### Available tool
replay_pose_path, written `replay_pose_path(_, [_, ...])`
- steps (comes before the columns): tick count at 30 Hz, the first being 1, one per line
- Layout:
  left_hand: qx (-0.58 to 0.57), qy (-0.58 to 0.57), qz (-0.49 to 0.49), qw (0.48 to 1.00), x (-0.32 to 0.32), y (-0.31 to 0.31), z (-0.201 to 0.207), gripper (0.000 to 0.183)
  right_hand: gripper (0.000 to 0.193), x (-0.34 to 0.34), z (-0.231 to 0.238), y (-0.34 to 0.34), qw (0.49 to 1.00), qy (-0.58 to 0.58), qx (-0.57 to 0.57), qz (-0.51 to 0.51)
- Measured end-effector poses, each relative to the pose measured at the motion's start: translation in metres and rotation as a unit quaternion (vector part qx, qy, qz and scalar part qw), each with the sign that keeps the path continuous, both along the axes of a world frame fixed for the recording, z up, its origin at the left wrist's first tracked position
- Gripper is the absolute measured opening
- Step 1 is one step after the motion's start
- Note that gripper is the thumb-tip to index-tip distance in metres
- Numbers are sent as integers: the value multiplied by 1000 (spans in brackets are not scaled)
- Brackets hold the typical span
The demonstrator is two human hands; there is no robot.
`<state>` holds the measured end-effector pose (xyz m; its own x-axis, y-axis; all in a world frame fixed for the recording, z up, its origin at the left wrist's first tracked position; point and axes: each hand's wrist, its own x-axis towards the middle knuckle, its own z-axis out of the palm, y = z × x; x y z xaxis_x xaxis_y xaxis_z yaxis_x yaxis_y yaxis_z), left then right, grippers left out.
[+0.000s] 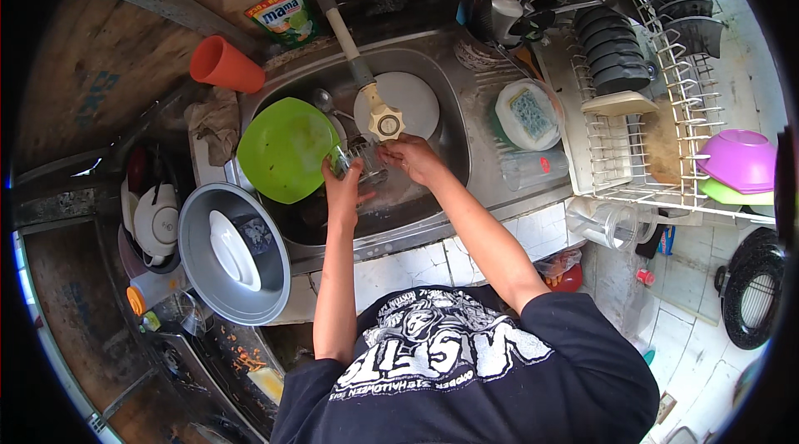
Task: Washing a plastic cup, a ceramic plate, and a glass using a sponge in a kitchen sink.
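Over the sink (456,186), my left hand (339,188) is closed round a clear drinking glass (364,158), which is tilted below the tap (385,121). My right hand (414,159) is beside the glass, just under the tap's pale knob, its fingers bent together; what they pinch is hidden. A green square plate (287,150) leans in the sink on the left, next to my left hand. Behind the tap lies a round white plate (408,103), and a metal spoon (325,101) rests between the two plates.
A grey basin (193,257) holding a white dish stands at left. An orange cup (226,64) and detergent pouch (281,18) stand behind the sink. At right are a sponge (533,114) in a white tub, a clear glass (533,169) on its side, and a dish rack (678,144).
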<state>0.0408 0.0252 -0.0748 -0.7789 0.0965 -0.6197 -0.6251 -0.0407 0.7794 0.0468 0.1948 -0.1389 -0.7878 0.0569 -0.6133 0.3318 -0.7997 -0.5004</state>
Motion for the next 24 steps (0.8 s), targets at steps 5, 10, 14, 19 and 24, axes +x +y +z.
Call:
replay_pose_path(5, [-49, 105, -55, 992, 4, 1, -11, 98, 12, 2, 19, 9, 967, -25, 218, 128])
replay_pose_path(10, [-6, 169, -128, 977, 17, 11, 4, 108, 17, 11, 20, 30, 917, -60, 333, 209])
replay_pose_path(14, [-27, 262, -206, 942, 37, -8, 1, 113, 20, 49, 48, 29, 928, 63, 333, 157])
replay_pose_path(19, [-20, 385, -259, 885, 58, -18, 27, 121, 22, 93, 132, 27, 884, 189, 422, 68])
replay_pose_path(24, [-22, 429, -235, 872, 72, -9, 65, 112, 21, 112, 168, 31, 879, 216, 422, 44])
